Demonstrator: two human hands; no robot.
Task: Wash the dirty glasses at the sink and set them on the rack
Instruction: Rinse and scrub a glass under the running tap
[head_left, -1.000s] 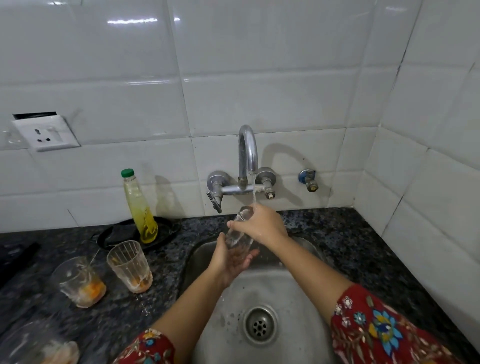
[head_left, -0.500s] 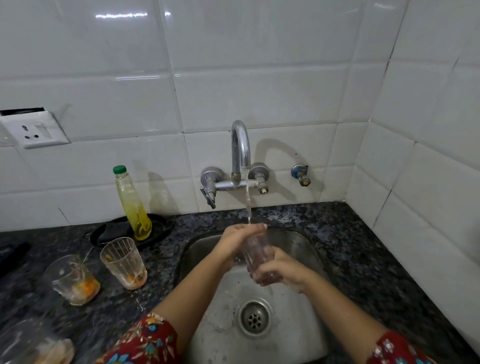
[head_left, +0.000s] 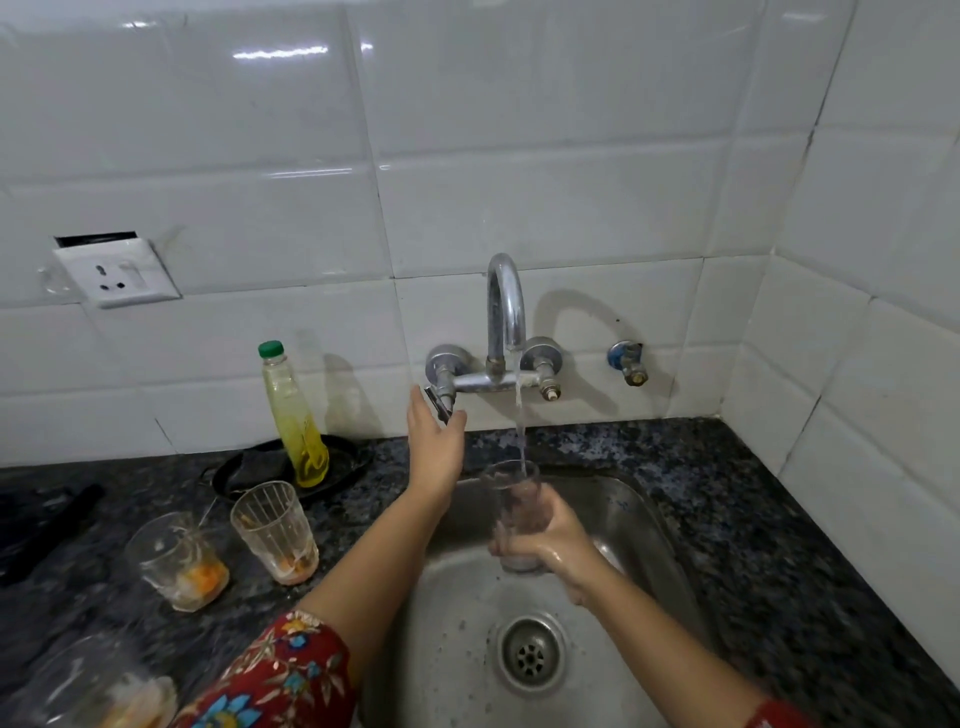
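Now the right hand (head_left: 545, 540) curls round the lower half of a clear glass (head_left: 514, 491) and holds it upright over the back of the sink (head_left: 631, 512), its mouth under the water running from the tap (head_left: 505, 312). Up and left, apart from that glass, the left hand (head_left: 434, 447) is spread, fingers straight, at the tap's lever (head_left: 440, 404). On the surface (head_left: 753, 519), near the sink's left edge, stand a ribbed dirty glass (head_left: 274, 527) and a shorter dirty glass (head_left: 174, 556).

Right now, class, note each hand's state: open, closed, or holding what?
Left hand: open, fingers straight, at the tap lever; contact unclear.
Right hand: closed round the clear glass, held upright under the water stream.
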